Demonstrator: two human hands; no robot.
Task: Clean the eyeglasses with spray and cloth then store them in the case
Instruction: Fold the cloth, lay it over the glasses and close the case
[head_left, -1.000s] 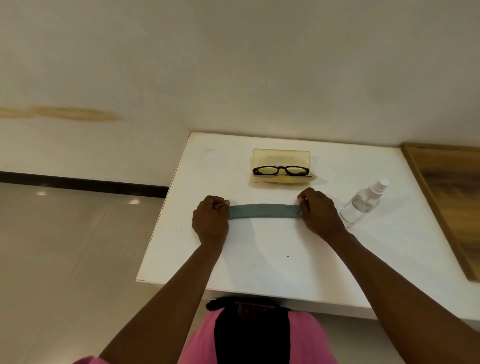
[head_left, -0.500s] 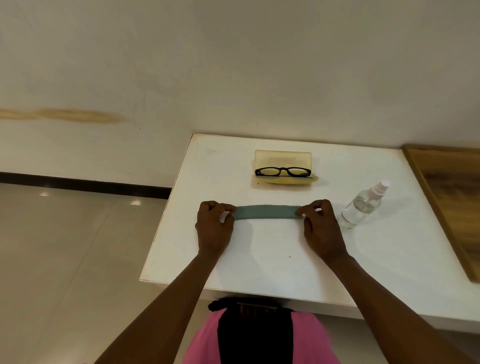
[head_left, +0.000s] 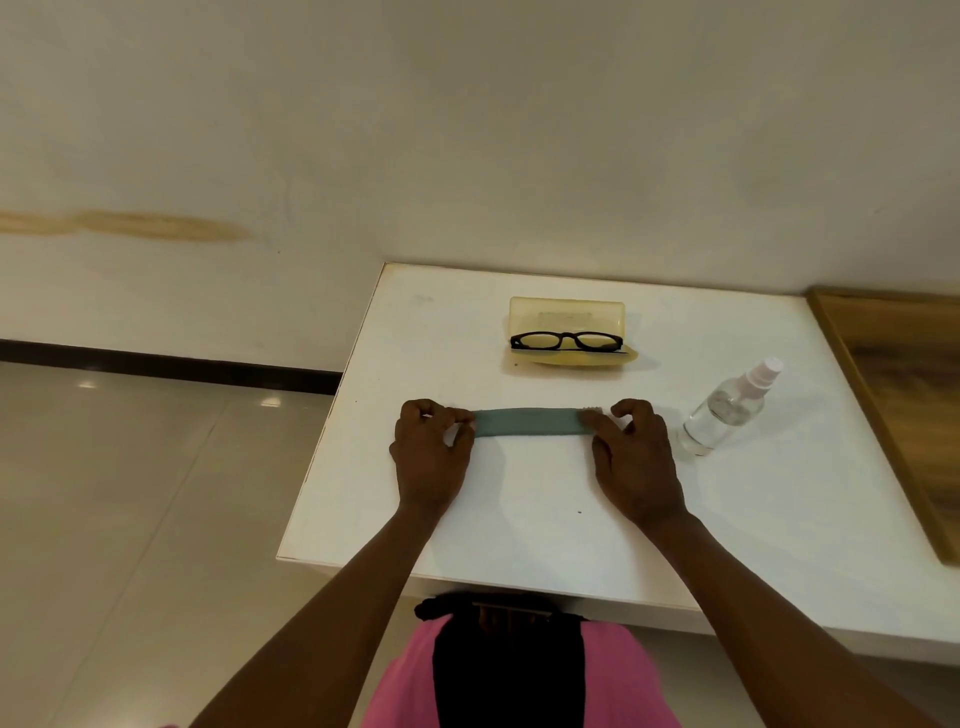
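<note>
Crosswise, folded cloth (head_left: 527, 422) left-to-right on table (head_left: 519, 493), ends pinched by left hand (head_left: 428, 457) and right hand (head_left: 636, 462).

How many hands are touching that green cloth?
2. The left hand pinches the left end of the cloth; the right hand pinches its right end. The cloth lies flat on the white table.

Black eyeglasses (head_left: 566, 341) lay in open yellow case (head_left: 567, 312); folded grey-green cloth (head_left: 527, 422) flat nearer; clear spray bottle (head_left: 727, 408) tilted, right.
</note>
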